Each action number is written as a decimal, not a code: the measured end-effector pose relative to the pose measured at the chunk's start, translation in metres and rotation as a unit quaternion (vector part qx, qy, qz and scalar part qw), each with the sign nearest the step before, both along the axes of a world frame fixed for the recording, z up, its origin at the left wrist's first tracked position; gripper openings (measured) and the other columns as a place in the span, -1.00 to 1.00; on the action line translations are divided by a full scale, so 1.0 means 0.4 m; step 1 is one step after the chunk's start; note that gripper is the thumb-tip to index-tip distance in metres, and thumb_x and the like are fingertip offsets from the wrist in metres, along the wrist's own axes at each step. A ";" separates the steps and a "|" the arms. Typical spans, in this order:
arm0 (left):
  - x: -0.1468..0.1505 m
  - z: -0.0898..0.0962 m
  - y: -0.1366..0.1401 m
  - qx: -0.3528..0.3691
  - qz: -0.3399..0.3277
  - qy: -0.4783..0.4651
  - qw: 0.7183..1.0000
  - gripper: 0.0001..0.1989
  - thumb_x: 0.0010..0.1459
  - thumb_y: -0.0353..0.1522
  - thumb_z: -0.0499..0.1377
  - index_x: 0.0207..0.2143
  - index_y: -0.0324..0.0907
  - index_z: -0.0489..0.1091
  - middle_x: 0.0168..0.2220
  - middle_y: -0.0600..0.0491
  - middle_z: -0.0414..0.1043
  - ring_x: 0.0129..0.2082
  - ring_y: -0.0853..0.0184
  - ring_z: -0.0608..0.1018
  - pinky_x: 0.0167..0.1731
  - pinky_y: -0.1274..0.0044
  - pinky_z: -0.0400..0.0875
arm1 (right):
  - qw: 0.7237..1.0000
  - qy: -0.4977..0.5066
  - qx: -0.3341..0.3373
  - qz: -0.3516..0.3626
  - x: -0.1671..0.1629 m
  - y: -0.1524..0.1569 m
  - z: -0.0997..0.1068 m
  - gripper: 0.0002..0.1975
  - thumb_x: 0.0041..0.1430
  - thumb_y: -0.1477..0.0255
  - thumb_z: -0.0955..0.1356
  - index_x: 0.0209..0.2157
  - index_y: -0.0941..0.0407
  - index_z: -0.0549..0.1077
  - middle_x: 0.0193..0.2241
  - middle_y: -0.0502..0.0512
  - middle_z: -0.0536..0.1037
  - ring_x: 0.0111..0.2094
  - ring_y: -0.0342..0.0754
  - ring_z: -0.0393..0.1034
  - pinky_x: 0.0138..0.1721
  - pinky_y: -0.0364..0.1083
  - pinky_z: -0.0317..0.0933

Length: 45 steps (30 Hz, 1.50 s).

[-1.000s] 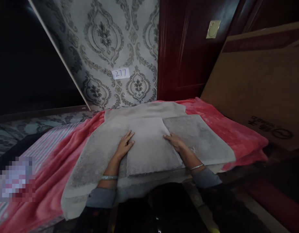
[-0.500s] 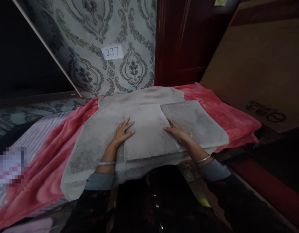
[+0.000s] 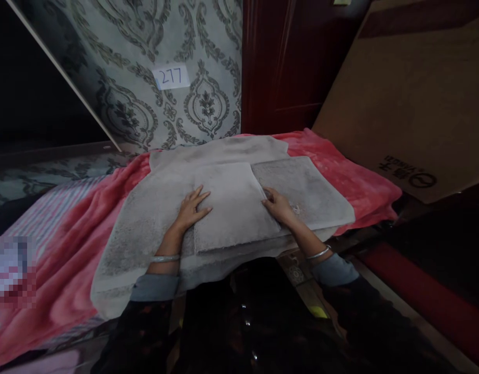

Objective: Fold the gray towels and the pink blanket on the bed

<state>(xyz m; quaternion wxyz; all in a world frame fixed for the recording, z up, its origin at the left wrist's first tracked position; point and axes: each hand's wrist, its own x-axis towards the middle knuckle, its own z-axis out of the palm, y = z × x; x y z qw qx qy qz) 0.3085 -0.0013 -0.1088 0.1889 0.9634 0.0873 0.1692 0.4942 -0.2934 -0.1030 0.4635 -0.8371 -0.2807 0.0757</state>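
Observation:
A grey towel (image 3: 227, 208) with a folded panel in its middle lies on a pink plush blanket (image 3: 364, 182). My left hand (image 3: 190, 210) rests flat at the panel's left edge, fingers spread. At the panel's right edge my right hand (image 3: 278, 205) has its fingers curled, thumb and forefinger closed on the towel's edge. Part of those fingers is hidden. More of the grey cloth spreads out to both sides and behind the panel. Its front edge hangs in a curve toward my body.
A large cardboard box (image 3: 402, 104) leans at the right, near a dark red door (image 3: 286, 62). Patterned wallpaper bears a paper marked 277 (image 3: 172, 77). Striped fabric (image 3: 64, 208) shows at the left, below a dark panel (image 3: 37, 88).
The whole view has shifted slightly. My right hand's fingers have curled in more at the panel's edge. My left hand stays flat on the towel.

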 end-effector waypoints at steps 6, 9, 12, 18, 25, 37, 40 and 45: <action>-0.001 -0.005 0.002 -0.017 -0.001 -0.015 1.000 -0.34 0.19 0.03 0.13 0.24 -0.08 0.33 0.39 -0.06 0.10 0.36 0.06 0.20 0.31 0.19 0.09 | 0.996 -0.026 -0.081 -0.024 -0.020 -0.032 0.012 -0.76 0.13 0.49 0.34 -0.17 0.14 0.57 -0.38 0.09 0.58 -0.32 -0.01 0.43 -0.26 -0.11 0.20; -0.002 -0.006 0.003 -0.020 -0.003 -0.024 0.999 -0.35 0.19 0.03 0.12 0.23 -0.08 0.33 0.39 -0.05 0.11 0.35 0.08 0.21 0.31 0.20 0.10 | 0.996 -0.018 -0.086 -0.022 -0.018 -0.044 0.012 -0.87 0.15 0.45 0.35 -0.36 0.13 0.56 -0.42 0.07 0.58 -0.35 -0.04 0.42 -0.32 -0.14 0.16; -0.001 -0.005 0.005 -0.019 -0.003 -0.027 0.999 -0.37 0.19 0.02 0.13 0.23 -0.04 0.33 0.39 -0.02 0.10 0.35 0.10 0.21 0.32 0.19 0.09 | 0.994 -0.014 -0.103 -0.019 -0.023 -0.041 0.018 -0.84 0.11 0.36 0.41 -0.51 0.10 0.51 -0.50 0.04 0.54 -0.41 -0.06 0.40 -0.38 -0.15 0.10; 0.003 -0.012 0.017 -0.014 0.001 -0.022 1.000 -0.33 0.16 0.05 0.13 0.22 -0.07 0.34 0.40 -0.09 0.07 0.36 0.06 0.21 0.32 0.17 0.09 | 0.992 -0.006 -0.126 -0.021 -0.046 -0.030 0.034 -0.81 0.06 0.41 0.43 -0.58 0.09 0.43 -0.53 0.00 0.51 -0.44 -0.08 0.37 -0.44 -0.16 0.04; 0.010 0.022 0.004 0.038 0.042 -0.014 0.998 -0.50 0.19 -0.07 0.12 0.13 -0.03 0.44 0.29 -0.05 0.29 0.30 0.00 0.29 0.27 0.09 0.16 | 0.993 -0.021 -0.111 -0.033 -0.057 -0.022 0.026 -0.84 0.04 0.47 0.40 -0.58 0.10 0.42 -0.55 0.00 0.50 -0.45 -0.08 0.36 -0.45 -0.16 0.00; 0.413 0.147 -0.083 0.079 -0.034 0.156 0.984 -0.49 0.25 -0.18 0.03 0.21 -0.09 0.33 0.32 -0.13 0.24 0.33 0.07 0.28 0.28 0.15 0.13 | 0.990 -0.062 -0.128 -0.006 -0.068 -0.018 -0.004 -0.92 0.13 0.43 0.39 -0.44 0.11 0.46 -0.44 0.09 0.56 -0.36 -0.02 0.39 -0.40 -0.14 -0.03; 0.481 0.125 -0.100 0.080 -0.015 0.181 0.980 -0.43 0.26 -0.13 0.01 0.27 -0.09 0.26 0.37 -0.17 0.12 0.37 -0.01 0.17 0.28 0.02 0.04 | 0.993 -0.056 -0.103 0.005 -0.070 -0.021 -0.020 -0.94 0.14 0.46 0.37 -0.42 0.09 0.45 -0.43 0.08 0.56 -0.36 0.00 0.42 -0.38 -0.13 0.02; 0.496 0.087 -0.132 0.093 0.020 0.190 0.977 -0.37 0.32 -0.08 -0.13 0.37 -0.09 0.08 0.42 -0.13 -0.02 0.42 -0.02 0.03 0.31 -0.04 -0.15 | 0.994 -0.038 -0.099 0.012 -0.081 -0.039 -0.035 -0.86 0.22 0.46 0.30 -0.21 0.08 0.48 -0.40 0.09 0.57 -0.36 0.03 0.45 -0.33 -0.10 0.12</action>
